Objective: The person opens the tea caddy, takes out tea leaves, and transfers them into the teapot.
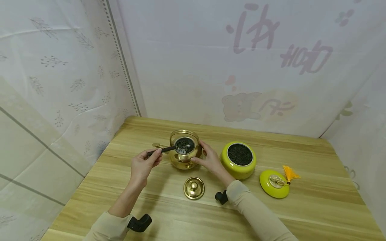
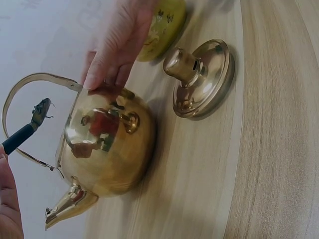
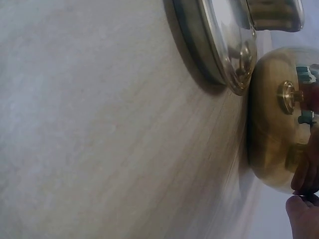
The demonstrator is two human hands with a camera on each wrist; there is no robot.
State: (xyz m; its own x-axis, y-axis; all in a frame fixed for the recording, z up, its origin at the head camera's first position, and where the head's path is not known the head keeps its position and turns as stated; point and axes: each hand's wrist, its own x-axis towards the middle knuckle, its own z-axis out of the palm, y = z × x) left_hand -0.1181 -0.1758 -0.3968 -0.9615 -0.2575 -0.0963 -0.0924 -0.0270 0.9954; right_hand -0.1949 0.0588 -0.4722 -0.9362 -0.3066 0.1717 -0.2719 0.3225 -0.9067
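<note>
Most of the left hand [image 1: 142, 166] is cut off in the left wrist view; from the head, it pinches a dark-handled scoop [image 1: 164, 149] over the golden kettle [image 1: 182, 163] on the table [image 1: 169, 204]. The right hand [image 1: 210, 160] touches the kettle, thumb and fingers apart; its wrist slightly hides the yellow jar [image 1: 240, 172].

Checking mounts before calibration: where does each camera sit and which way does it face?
Head: on the head, looking forward and down at the table and pot; left hand, right hand and both forearms show.
Left wrist: facing the pot's spout side and lid, image sideways; part of the left hand with the spoon shows at left, the right hand at top.
Right wrist: low across the table toward lid and pot, image sideways; a fingertip shows lower right.
Shared by both wrist views: pot, lid, table.
</note>
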